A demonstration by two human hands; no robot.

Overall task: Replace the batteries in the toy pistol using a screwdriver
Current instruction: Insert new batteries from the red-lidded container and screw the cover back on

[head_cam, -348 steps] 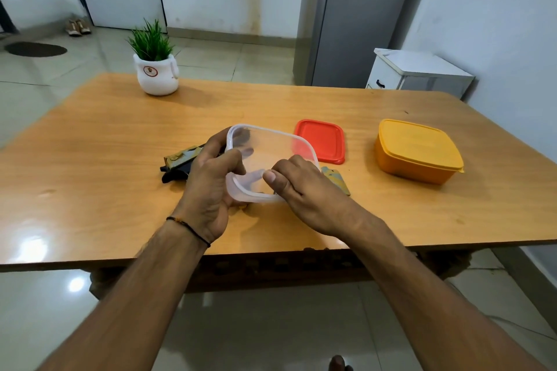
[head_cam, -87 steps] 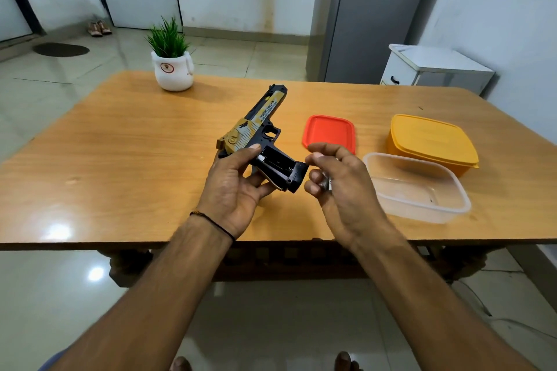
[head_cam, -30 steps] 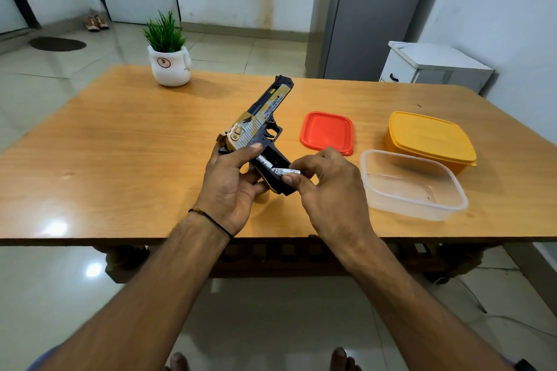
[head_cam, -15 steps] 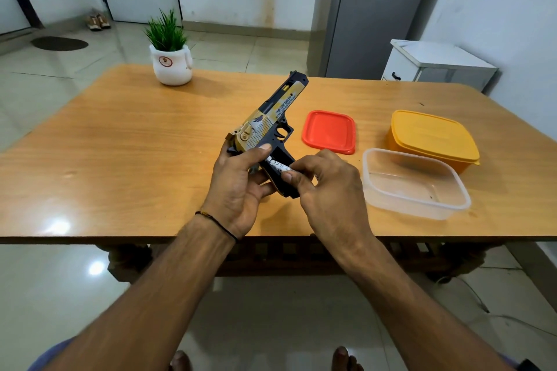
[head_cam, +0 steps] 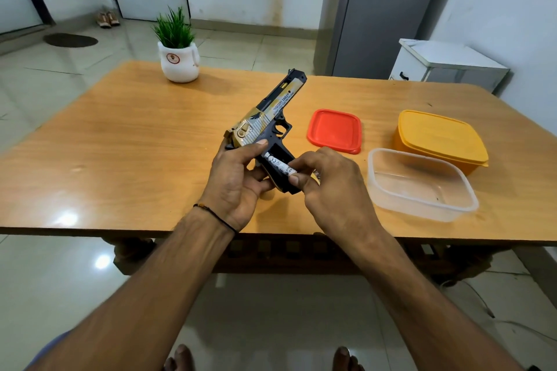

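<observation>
The left hand (head_cam: pixel 238 178) grips the toy pistol (head_cam: pixel 268 120) while the right hand (head_cam: pixel 327 187) pinches a battery (head_cam: pixel 277 163) into its grip; tilted, it may jam there.

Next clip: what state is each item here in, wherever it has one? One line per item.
toy pistol: held in the left hand, battery bay in its grip open.
battery: pinched by the right hand, lying partly in the open bay.
clear container: upright, lid off.
red lid: off, flat on the table.
yellow container: lid on.
</observation>
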